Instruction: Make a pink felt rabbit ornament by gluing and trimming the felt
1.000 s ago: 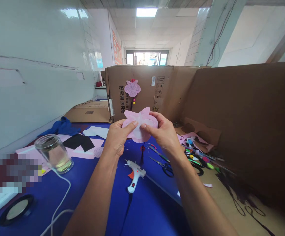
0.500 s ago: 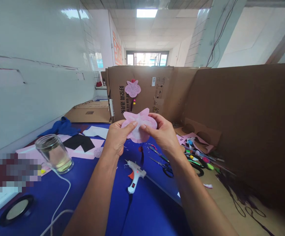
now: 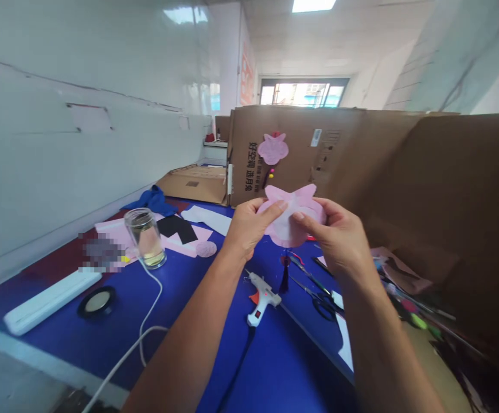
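Note:
Between my two hands is a pink flower-shaped felt cutout (image 3: 290, 229) with two pointed tips at its top and a paler patch in its middle. My left hand (image 3: 249, 223) pinches its left side, thumb on the near face. On its right side my right hand (image 3: 339, 229) grips the edge, thumb likewise in front. A dark tassel (image 3: 284, 278) hangs below the cutout. Under the hands a white glue gun (image 3: 261, 298) with an orange trigger lies on the blue table (image 3: 275, 355). Black-handled scissors (image 3: 322, 304) rest to its right.
A similar pink ornament (image 3: 273, 149) hangs on the upright cardboard (image 3: 348, 149). At left stand a glass jar (image 3: 148, 241) of pale liquid, a black tape roll (image 3: 97, 301) and a white cable (image 3: 150, 310). Pink sheets and a black piece (image 3: 176, 228) lie behind. Tools crowd the right side.
The view has swung left, so everything sits further right in the picture. Both hands keep the same hold on the pink cutout.

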Motion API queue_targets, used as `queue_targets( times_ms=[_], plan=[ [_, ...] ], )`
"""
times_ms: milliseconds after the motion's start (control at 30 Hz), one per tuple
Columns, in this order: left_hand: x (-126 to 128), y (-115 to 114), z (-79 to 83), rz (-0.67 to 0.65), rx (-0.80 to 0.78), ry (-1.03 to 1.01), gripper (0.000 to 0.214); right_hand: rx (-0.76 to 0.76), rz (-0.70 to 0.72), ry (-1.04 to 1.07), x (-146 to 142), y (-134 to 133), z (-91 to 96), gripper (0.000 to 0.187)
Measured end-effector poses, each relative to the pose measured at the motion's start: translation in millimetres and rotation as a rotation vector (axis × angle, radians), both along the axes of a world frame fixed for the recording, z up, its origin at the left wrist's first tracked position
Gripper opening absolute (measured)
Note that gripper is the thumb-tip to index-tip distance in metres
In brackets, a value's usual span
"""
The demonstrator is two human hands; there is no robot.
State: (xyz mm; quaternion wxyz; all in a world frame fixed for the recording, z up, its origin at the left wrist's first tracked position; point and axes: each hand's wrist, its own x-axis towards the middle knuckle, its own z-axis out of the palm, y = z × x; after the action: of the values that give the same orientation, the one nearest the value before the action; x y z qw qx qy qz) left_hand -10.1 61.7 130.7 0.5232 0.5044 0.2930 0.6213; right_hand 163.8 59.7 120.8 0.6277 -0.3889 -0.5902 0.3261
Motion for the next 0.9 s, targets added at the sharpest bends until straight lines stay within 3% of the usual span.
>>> queue_targets(
  times_ms=[100, 200, 300, 367, 467, 567, 633, 733, 900],
  plan=[
    [-7, -3, 2.8, 0.086, 0.017, -0.010, 0.043, 0.002, -0.020, 0.015, 1, -2, 1.8, 0.048],
    [-23, -6, 1.4, 0.251, 0.016, 0.006, 0.044, 0.018, -0.085, 0.007, 1, -5, 5.4, 0.047],
    [-51, -12, -4.1, 0.501, 0.121, 0.082, 0.030, 0.017, -0.117, -0.010, 1, -9, 7.3, 0.046],
    [-77, -20, -8.4, 0.736, 0.244, 0.187, 0.017, 0.014, -0.112, -0.012, 1, -10, 7.5, 0.046],
    [-124, -34, -15.8, 1.121, 0.304, 0.381, 0.040, 0.021, -0.094, -0.020, 0, -12, 7.9, 0.044],
    [-171, -42, -28.4, 1.396, 0.211, 0.565, 0.070, 0.037, -0.091, -0.030, 0, -14, 9.7, 0.039],
    [-195, -40, -40.6, 1.431, 0.098, 0.626, 0.086, 0.056, -0.104, -0.030, 0, -16, 10.6, 0.036],
    [-218, -28, -60.3, 1.338, -0.049, 0.696, 0.100, 0.070, -0.112, -0.027, 2, -15, 10.2, 0.035],
    [-232, -11, -78.0, 1.292, -0.222, 0.723, 0.085, 0.071, -0.123, -0.017, 6, -10, 7.7, 0.036]
  ],
)
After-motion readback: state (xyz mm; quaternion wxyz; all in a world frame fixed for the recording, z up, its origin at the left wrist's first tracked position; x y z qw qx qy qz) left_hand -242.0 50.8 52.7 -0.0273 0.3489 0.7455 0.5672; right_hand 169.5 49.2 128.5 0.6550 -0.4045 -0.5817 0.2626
